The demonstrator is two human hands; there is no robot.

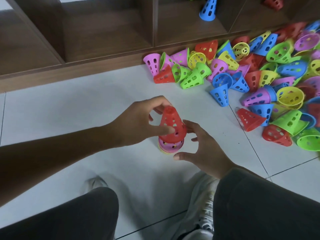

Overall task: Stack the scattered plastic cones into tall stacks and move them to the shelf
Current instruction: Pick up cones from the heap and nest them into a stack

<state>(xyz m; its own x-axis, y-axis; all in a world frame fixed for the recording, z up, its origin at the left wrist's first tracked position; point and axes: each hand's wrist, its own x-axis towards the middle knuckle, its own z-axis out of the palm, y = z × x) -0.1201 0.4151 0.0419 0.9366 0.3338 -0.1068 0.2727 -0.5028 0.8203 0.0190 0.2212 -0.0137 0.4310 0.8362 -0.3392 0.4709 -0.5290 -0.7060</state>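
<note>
Cone stack (171,135): a short stack on the white tiled floor (86,104), centre of view, just far of the person's knees
Top cone (170,126): red plastic, pierced with round and oblong holes, narrow closed tip up, wide rim down, long axis upright and leaning slightly left
Lower cones: pink rim (170,146) showing under the red, thin yellow and pink edges below it
Left hand (138,123): fingers curled over the tip and far side, thumb on the near wall, gripping the red cone
Right hand (202,144): spread and relaxed just right of the stack, fingertips near the rim, contact unclear
Loose cones (251,75): a many-coloured heap at far right, lying every way
Shelf (103,32): dark wood compartments along the far side, a blue cone (207,9) upright inside one
</note>
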